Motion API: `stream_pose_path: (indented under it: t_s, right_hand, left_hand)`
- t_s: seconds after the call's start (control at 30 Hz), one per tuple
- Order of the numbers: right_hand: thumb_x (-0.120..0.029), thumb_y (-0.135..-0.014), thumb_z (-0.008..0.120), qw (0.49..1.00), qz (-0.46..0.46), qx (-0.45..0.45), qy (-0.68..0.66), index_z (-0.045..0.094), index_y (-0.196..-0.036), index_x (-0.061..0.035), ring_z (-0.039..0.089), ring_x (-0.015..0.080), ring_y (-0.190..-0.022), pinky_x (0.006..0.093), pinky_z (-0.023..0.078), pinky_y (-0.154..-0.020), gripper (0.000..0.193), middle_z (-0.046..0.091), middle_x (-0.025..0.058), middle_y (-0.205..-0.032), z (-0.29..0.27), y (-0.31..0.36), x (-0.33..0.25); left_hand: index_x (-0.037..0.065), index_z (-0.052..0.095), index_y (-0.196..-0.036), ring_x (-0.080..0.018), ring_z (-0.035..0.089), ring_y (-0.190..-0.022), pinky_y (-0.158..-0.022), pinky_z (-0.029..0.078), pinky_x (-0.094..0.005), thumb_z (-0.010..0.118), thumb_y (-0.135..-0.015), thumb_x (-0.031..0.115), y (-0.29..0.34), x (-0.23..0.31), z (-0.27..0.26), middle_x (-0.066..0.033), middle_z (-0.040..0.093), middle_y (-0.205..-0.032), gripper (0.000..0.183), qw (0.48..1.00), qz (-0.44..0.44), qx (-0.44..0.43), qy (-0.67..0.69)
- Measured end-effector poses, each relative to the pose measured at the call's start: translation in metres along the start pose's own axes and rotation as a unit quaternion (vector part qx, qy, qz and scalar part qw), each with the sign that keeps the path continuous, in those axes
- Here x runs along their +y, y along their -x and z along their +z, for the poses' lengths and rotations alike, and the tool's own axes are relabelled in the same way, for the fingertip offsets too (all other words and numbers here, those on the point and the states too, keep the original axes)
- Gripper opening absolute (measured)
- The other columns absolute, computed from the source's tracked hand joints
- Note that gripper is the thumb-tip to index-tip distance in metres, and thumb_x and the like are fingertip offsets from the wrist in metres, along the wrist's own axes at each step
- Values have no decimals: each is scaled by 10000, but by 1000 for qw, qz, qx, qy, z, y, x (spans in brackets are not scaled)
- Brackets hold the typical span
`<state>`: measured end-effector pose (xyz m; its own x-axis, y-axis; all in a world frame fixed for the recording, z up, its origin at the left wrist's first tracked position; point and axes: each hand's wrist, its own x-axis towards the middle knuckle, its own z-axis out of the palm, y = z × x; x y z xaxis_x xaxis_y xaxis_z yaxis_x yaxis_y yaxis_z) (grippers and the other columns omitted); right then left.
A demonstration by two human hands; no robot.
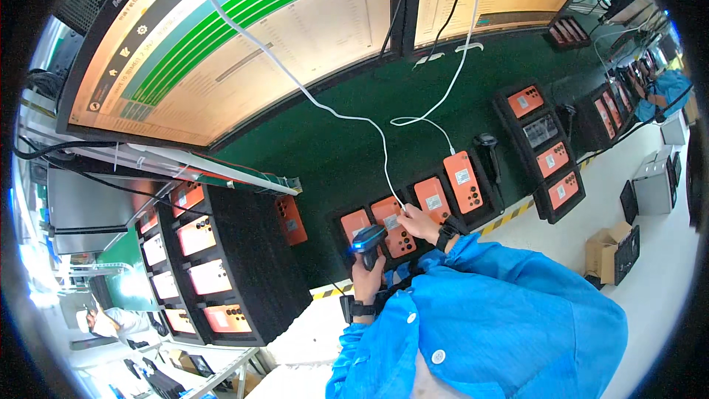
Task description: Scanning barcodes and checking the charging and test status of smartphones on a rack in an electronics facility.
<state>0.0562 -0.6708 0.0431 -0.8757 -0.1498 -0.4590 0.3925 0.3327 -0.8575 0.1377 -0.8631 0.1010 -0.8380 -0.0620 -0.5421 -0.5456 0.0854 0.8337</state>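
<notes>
My left hand [365, 281] is wrapped round the grip of a black and blue handheld barcode scanner [368, 237], held over the near left of a black foam tray [487, 210]. My right hand [421, 224] pinches the end of a white cable [383, 151] at an orange phone [399, 242] in that tray. Whether the plug sits in the phone is hidden by my fingers. To its right lie another orange phone [430, 198] and a phone with a second white cable at its top end [463, 179]. A further phone [355, 223] lies behind the scanner.
Two monitors [303, 52] stand along the back. Stacked black trays of phones [258, 266] rise at the left, near a loose orange phone [291, 220]. Rightward are a black scanner [487, 155], another phone tray [545, 185] and a cardboard box [600, 251]. Other people are farther off.
</notes>
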Motion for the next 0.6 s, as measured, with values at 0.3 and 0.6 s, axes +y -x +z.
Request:
stream_pose_path:
  t_s: [0.3, 0.6]
  right_hand:
    - [-305, -895, 515, 998, 25, -12, -52, 546, -933, -21, 519, 117, -683, 270, 421, -587, 288, 525, 12, -774, -11, -18, 42]
    - [-317, -899, 504, 999, 23, 12, -22, 553, -942, -7, 548, 134, -700, 293, 462, -631, 317, 542, 28, -772, -8, -24, 39]
  left_hand:
    - [-4, 550, -1065, -279, 660, -612, -582, 502, -375, 681, -780, 267, -8, -19, 2, -159, 643, -674, 415, 982, 65, 42, -170]
    - [-10, 574, -1033, -247, 657, -706, -654, 500, -358, 688, -790, 253, -10, -8, 5, -147, 666, -781, 375, 974, 105, 46, -195]
